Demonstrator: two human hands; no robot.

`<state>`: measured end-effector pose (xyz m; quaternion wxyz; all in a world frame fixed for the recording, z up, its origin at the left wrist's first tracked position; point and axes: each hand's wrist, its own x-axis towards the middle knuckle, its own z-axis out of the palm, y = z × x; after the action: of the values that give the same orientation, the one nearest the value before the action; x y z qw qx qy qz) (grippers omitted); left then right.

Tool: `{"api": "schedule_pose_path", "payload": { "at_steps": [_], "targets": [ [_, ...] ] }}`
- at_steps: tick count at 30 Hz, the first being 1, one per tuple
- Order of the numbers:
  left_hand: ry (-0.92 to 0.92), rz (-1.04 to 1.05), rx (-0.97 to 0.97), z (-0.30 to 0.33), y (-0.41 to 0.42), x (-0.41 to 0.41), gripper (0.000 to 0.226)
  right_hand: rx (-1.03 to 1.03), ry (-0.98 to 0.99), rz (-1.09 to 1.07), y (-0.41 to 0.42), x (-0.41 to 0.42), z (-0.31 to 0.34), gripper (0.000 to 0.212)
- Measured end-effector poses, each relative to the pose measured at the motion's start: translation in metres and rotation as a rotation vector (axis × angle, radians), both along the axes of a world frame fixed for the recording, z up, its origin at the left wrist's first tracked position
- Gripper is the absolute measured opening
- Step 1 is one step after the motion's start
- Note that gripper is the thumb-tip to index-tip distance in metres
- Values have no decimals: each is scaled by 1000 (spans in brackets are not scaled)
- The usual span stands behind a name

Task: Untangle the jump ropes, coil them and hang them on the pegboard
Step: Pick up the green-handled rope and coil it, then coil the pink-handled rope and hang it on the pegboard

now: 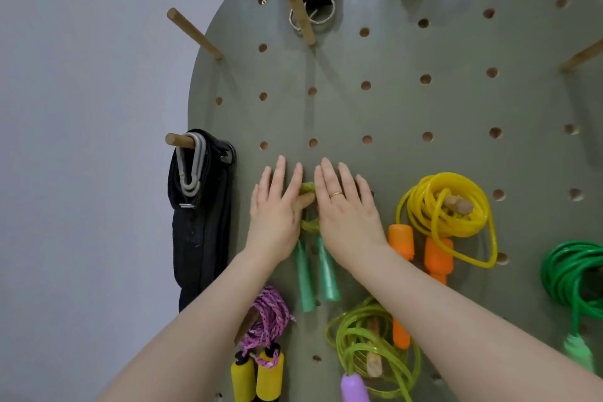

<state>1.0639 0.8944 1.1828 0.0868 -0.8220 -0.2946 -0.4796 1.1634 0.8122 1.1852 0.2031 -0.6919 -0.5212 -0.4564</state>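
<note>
On the grey-green pegboard [391,108], a lime-green jump rope [308,188] with two teal handles [328,274] hangs between my hands, its coil mostly hidden by them. My left hand [275,219] lies to the left of the coil with straight fingers against the board. To the coil's right, my right hand [346,215], wearing a ring, lies flat over it with fingers straight. A yellow rope [447,206] with orange handles hangs coiled on a peg to the right. A green rope [571,274] hangs at the far right.
A purple braided rope [269,316] with yellow handles and a light-green rope [368,336] with a purple handle hang lower down. A black strap [199,206] with carabiners hangs on the left peg. Bare wooden pegs [194,33] stick out at upper left and at the right [580,59].
</note>
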Motion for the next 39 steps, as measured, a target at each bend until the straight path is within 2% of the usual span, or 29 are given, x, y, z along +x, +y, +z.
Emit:
{"api": "schedule_pose_path", "payload": {
  "at_steps": [2, 5, 7, 9, 12, 15, 18, 20, 23, 25, 28, 31, 34, 37, 39],
  "targets": [
    [61, -121, -51, -4, -4, -7, 62, -86, 55, 46, -8, -7, 2, 57],
    [94, -282, -176, -19, -16, -27, 74, -263, 326, 191, -30, -15, 6, 70],
    [140, -240, -187, -31, -28, -48, 73, -164, 435, 277, -50, -26, -4, 69],
    [195, -193, -159, -43, -41, -70, 68, -63, 440, 287, -69, -36, -26, 64],
    [293, -167, -113, -60, -69, -100, 63, 14, 341, 363, -95, -60, -67, 46],
    [323, -205, -124, -86, -95, -127, 50, -46, 265, 467, -121, -100, -110, 32],
    [309, -257, -188, -137, -116, -157, 38, -250, 267, 516, -139, -139, -167, 33],
    [342, -218, -284, -187, -125, -180, 35, -407, 366, 508, -148, -162, -213, 29],
    [418, -160, -528, -275, -145, -220, 33, -656, 518, 466, -164, -186, -288, 26],
    [522, -140, -716, -334, -159, -249, 32, -901, 599, 441, -176, -202, -335, 27],
    [695, -133, -954, -414, -171, -290, 28, -1284, 618, 407, -185, -219, -403, 25],
    [784, -66, -1240, -471, -186, -316, 17, -1596, 629, 353, -193, -228, -462, 22],
    [733, 2, -1534, -530, -202, -335, 20, -1814, 659, 256, -206, -235, -530, 19],
    [709, 83, -1693, -613, -214, -351, 22, -1962, 783, 229, -222, -237, -611, 23],
    [616, 166, -1820, -663, -227, -361, 18, -2013, 807, 213, -231, -238, -661, 26]
  ]
}}
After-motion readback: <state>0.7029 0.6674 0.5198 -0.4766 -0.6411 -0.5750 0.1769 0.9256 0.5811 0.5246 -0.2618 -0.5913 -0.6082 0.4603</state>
